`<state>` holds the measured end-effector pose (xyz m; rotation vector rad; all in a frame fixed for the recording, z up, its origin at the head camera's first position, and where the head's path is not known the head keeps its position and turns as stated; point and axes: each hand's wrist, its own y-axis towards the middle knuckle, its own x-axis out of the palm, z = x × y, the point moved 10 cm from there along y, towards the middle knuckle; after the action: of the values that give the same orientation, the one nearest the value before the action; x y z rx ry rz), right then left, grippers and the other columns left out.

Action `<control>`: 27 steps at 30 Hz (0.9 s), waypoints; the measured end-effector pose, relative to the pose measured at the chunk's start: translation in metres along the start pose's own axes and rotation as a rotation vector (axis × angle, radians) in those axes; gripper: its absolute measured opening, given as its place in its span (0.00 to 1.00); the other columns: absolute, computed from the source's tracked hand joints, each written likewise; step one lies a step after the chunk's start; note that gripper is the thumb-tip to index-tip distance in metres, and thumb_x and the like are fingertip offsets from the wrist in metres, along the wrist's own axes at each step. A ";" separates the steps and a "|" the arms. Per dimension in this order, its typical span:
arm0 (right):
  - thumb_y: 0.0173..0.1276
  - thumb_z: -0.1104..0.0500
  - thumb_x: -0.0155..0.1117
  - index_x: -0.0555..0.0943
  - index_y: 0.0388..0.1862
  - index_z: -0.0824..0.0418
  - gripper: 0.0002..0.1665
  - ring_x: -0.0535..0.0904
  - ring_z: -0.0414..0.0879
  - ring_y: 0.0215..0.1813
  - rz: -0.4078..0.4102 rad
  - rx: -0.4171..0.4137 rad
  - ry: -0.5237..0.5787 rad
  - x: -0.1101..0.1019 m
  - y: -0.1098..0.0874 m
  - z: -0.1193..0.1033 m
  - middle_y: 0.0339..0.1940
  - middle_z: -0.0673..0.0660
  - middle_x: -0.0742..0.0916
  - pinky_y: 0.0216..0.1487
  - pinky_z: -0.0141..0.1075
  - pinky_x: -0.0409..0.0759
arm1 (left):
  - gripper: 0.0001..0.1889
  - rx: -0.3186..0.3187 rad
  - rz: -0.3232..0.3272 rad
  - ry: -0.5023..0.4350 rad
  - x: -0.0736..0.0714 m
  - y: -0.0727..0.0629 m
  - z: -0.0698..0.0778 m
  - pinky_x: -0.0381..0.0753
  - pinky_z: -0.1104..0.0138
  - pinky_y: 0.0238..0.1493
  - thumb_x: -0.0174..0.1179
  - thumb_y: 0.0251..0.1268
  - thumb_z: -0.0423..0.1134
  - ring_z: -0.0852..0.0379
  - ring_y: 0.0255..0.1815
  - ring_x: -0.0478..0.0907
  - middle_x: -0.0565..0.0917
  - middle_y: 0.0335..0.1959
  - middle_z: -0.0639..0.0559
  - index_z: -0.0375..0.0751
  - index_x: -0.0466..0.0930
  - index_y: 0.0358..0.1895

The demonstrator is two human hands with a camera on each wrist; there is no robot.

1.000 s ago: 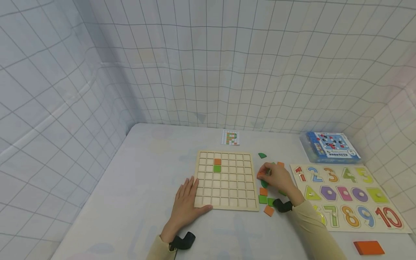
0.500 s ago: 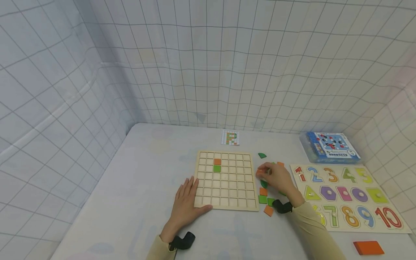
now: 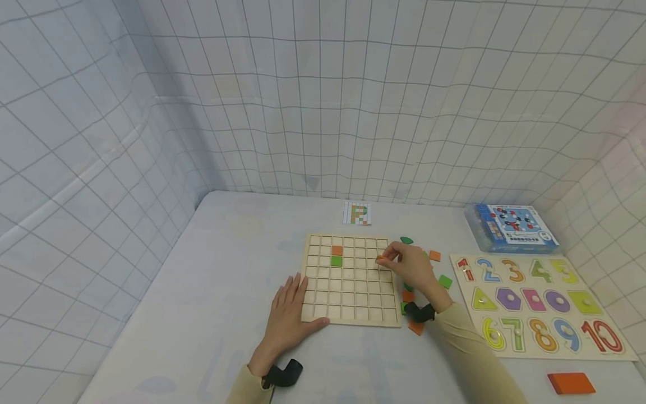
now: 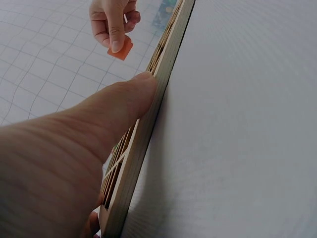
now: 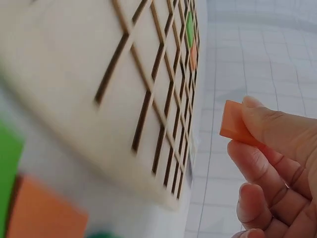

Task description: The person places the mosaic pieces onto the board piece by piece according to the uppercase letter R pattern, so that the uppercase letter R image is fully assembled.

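Note:
A wooden grid board (image 3: 348, 286) lies on the white table, with one orange square tile (image 3: 337, 251) and one green square tile (image 3: 336, 261) set in neighbouring cells. My left hand (image 3: 287, 317) rests at the board's left front corner, fingers straight along the left side and thumb over the front edge. In the left wrist view the thumb (image 4: 129, 94) presses on the frame. My right hand (image 3: 413, 268) is over the board's right edge. Between its thumb and forefinger it pinches an orange square tile (image 5: 237, 121), held above the cells.
Loose green and orange tiles (image 3: 445, 281) lie right of the board. A pattern card (image 3: 357, 214) lies behind it. Farther right are a number-and-shape puzzle board (image 3: 545, 306), a blue boxed set (image 3: 513, 229) and an orange block (image 3: 571, 384).
My right hand has lifted an orange tile from the loose pieces and moved left over the board's right edge. The left hand has stayed in place.

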<state>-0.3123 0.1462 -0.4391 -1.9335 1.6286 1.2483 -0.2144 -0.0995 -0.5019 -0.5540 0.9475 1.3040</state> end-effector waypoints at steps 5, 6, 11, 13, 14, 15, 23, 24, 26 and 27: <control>0.56 0.49 0.74 0.81 0.28 0.52 0.11 0.70 0.38 0.22 -0.029 -0.014 0.025 0.014 0.011 -0.017 0.23 0.41 0.81 0.20 0.32 0.68 | 0.53 0.000 0.000 -0.003 0.000 0.001 0.000 0.43 0.49 0.70 0.64 0.51 0.64 0.41 0.74 0.43 0.53 0.73 0.37 0.33 0.54 0.73; 0.55 0.49 0.74 0.82 0.28 0.52 0.10 0.71 0.38 0.23 -0.029 -0.016 0.021 0.016 0.012 -0.022 0.23 0.41 0.82 0.21 0.32 0.69 | 0.53 -0.001 -0.001 -0.004 0.000 0.001 0.000 0.43 0.49 0.70 0.63 0.51 0.64 0.41 0.74 0.43 0.53 0.74 0.37 0.33 0.54 0.73; 0.57 0.49 0.73 0.84 0.29 0.51 0.09 0.72 0.38 0.25 -0.066 -0.018 0.018 0.032 0.021 -0.038 0.26 0.42 0.84 0.26 0.33 0.71 | 0.53 -0.007 -0.006 -0.005 0.000 0.001 0.000 0.43 0.49 0.70 0.64 0.51 0.65 0.41 0.74 0.43 0.52 0.74 0.38 0.34 0.54 0.73; 0.58 0.48 0.71 0.85 0.30 0.50 0.08 0.71 0.38 0.25 -0.098 -0.005 0.013 0.040 0.023 -0.041 0.27 0.42 0.85 0.26 0.33 0.71 | 0.53 -0.005 -0.004 -0.002 0.000 0.001 0.000 0.43 0.49 0.70 0.64 0.51 0.65 0.41 0.74 0.43 0.53 0.74 0.38 0.33 0.54 0.73; 0.59 0.49 0.71 0.85 0.30 0.50 0.07 0.71 0.38 0.24 -0.111 -0.002 0.010 0.044 0.024 -0.044 0.27 0.42 0.85 0.25 0.33 0.70 | 0.53 -0.004 -0.002 -0.002 -0.001 0.002 0.001 0.43 0.49 0.70 0.64 0.51 0.64 0.41 0.74 0.43 0.53 0.73 0.37 0.33 0.54 0.73; 0.59 0.49 0.71 0.85 0.30 0.50 0.07 0.71 0.38 0.24 -0.125 0.000 0.010 0.047 0.025 -0.046 0.27 0.42 0.85 0.24 0.32 0.69 | 0.53 -0.003 -0.001 -0.003 -0.001 0.002 0.001 0.43 0.48 0.69 0.64 0.51 0.64 0.41 0.74 0.43 0.53 0.73 0.37 0.33 0.54 0.72; 0.59 0.51 0.71 0.86 0.30 0.50 0.05 0.75 0.36 0.25 -0.201 -0.010 0.017 0.068 0.028 -0.062 0.27 0.41 0.85 0.24 0.32 0.72 | 0.52 0.002 0.005 -0.001 0.000 0.002 0.000 0.44 0.48 0.69 0.64 0.51 0.64 0.40 0.74 0.44 0.53 0.73 0.36 0.33 0.55 0.72; 0.59 0.51 0.71 0.85 0.29 0.50 0.05 0.75 0.36 0.25 -0.208 -0.009 0.005 0.071 0.028 -0.062 0.27 0.41 0.85 0.24 0.32 0.72 | 0.52 0.004 0.008 -0.001 0.000 0.001 0.000 0.44 0.48 0.69 0.64 0.51 0.63 0.40 0.74 0.44 0.53 0.73 0.36 0.33 0.55 0.72; 0.59 0.51 0.71 0.85 0.29 0.50 0.05 0.75 0.36 0.25 -0.218 -0.008 -0.010 0.075 0.028 -0.063 0.27 0.41 0.84 0.26 0.32 0.73 | 0.52 0.008 0.011 -0.001 0.000 0.001 0.000 0.44 0.48 0.69 0.64 0.51 0.63 0.40 0.74 0.44 0.53 0.73 0.36 0.33 0.55 0.72; 0.59 0.51 0.71 0.85 0.28 0.50 0.05 0.75 0.36 0.25 -0.220 -0.005 -0.015 0.076 0.028 -0.063 0.27 0.41 0.84 0.26 0.33 0.73 | 0.52 0.007 0.010 0.000 0.000 0.001 0.000 0.44 0.48 0.69 0.64 0.51 0.64 0.40 0.74 0.44 0.53 0.73 0.37 0.33 0.55 0.72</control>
<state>-0.3147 0.0441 -0.4545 -2.0366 1.3634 1.1762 -0.2152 -0.0992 -0.5017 -0.5440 0.9554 1.3090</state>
